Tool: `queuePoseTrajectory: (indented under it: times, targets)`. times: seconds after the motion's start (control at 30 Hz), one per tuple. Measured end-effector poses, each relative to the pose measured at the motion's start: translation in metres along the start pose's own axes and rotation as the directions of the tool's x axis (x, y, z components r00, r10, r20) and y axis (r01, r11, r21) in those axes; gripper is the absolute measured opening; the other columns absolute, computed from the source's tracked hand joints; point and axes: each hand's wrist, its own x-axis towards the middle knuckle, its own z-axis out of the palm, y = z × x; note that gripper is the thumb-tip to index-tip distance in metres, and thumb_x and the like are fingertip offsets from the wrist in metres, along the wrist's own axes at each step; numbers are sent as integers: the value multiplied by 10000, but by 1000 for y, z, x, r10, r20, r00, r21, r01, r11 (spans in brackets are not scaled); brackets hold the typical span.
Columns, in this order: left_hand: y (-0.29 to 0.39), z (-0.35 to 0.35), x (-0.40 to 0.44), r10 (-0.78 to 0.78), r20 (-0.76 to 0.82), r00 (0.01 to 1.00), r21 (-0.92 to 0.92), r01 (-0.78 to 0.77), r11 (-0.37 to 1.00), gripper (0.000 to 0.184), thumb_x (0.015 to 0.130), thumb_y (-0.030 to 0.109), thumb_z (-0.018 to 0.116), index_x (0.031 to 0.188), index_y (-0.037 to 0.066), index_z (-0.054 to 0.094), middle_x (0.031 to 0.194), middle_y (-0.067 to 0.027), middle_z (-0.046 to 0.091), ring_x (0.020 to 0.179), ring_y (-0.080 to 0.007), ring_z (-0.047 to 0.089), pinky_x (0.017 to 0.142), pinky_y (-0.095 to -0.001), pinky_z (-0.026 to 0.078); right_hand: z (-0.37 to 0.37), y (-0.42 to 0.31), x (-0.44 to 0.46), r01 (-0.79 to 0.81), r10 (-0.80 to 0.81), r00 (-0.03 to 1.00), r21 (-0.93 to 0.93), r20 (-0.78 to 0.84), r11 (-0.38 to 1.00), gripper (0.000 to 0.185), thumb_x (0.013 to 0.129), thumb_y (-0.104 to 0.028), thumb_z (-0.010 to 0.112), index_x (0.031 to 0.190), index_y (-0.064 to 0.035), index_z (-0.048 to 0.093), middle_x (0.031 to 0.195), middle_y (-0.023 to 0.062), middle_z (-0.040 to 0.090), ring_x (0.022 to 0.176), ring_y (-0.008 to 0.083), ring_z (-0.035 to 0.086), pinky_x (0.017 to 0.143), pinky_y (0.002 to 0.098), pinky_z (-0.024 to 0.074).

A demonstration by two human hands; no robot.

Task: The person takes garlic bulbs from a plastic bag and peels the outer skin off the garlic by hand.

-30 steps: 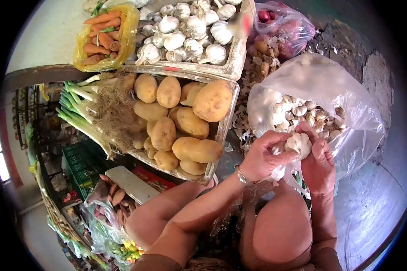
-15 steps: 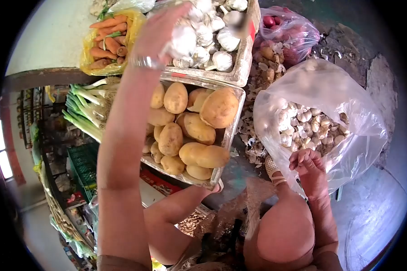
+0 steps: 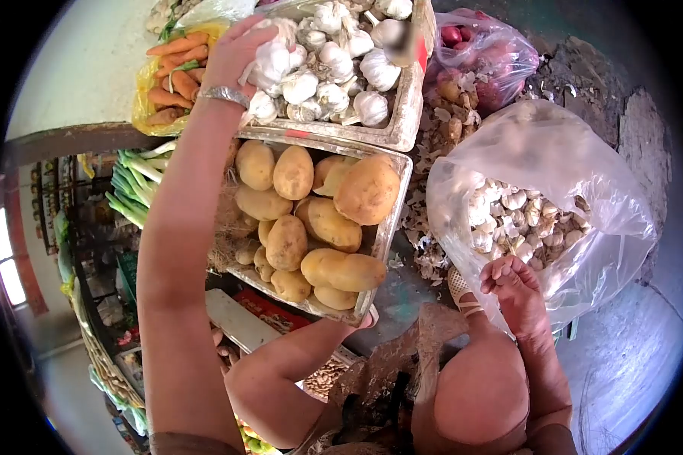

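Clear bag (image 3: 535, 144), one, open, garlic inside. Crate (image 3: 341, 135), one, heaped with garlic. Left hand (image 3: 233, 64), curved against a garlic bulb (image 3: 270, 64) at the crate's left edge; grip unclear. Right hand (image 3: 517, 294), fingers curled in, at bag's near edge.

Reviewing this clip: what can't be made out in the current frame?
All in the head view:
- Left hand: blur hides whether it grips the garlic beside it.
- Right hand: curled fingers hide whether it holds anything.
- Leeks: partly hidden by the left forearm.
- Garlic crate: far side cut off by the top edge.
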Motion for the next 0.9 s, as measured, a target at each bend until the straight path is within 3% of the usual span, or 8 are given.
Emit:
queuePoseTrajectory:
  times: [0.13,0.2,0.27,0.37,0.5,0.67,0.87,0.9]
  targets:
    - [5,-9,36,109,132,985,-100,-96,990,630,890,79,620,1425,-33,307,1236,-222,552,972,-329,668,762,-405,619,7,4,2,-33,32,999,-35,-24,999,192,969,-237,551,876,-71,576,903,95,614,785,185,569,769,307,439]
    - [3,-16,50,84,-90,992,23,-82,996,621,896,92,620,1418,-40,312,1245,-231,547,927,-337,681,711,-410,624,6,4,2,-40,39,999,-41,-23,998,194,970,-241,552,877,-72,577,900,94,615,782,184,570,769,307,440]
    - [-6,-14,48,88,-90,992,2,-88,996,586,912,106,607,1408,-43,334,1196,-226,590,863,-333,693,648,-396,617,5,2,3,-44,43,999,-44,-21,998,196,970,-245,553,879,-73,578,897,94,616,780,183,571,768,306,441]
    - [-4,4,17,11,-17,1000,-36,-11,999,440,918,122,614,1302,-44,479,968,-194,679,826,-305,699,644,-371,607,4,1,5,-53,53,999,-22,-10,998,184,976,-215,542,893,-59,595,916,79,637,793,154,583,785,293,456]
    - [1,16,18,-42,104,994,-100,52,994,412,866,109,675,1209,-74,538,983,-205,671,755,-302,702,605,-385,604,5,4,9,-62,62,998,-33,0,998,197,976,-230,549,896,-56,594,916,79,638,794,155,583,772,297,464]
    - [8,29,33,-290,298,910,-143,343,928,406,932,318,629,1185,3,589,1047,-103,650,927,-179,635,627,-296,515,8,0,11,-59,58,998,-15,-25,998,163,978,-196,543,891,-68,592,895,89,638,779,167,584,749,298,459]
    - [13,84,50,165,216,962,-162,-132,978,353,927,292,648,1162,31,622,1066,-38,658,990,-159,625,782,-298,512,8,-1,12,-98,97,994,-11,-49,995,172,972,-209,557,888,-63,593,894,89,643,782,162,590,753,299,463]
    - [-4,75,73,242,167,956,-7,-244,970,326,894,290,670,1160,101,662,1065,-44,677,990,-177,638,833,-320,509,8,-1,12,-100,99,993,-25,-58,995,174,971,-210,559,888,-61,592,892,89,644,781,163,589,754,300,462]
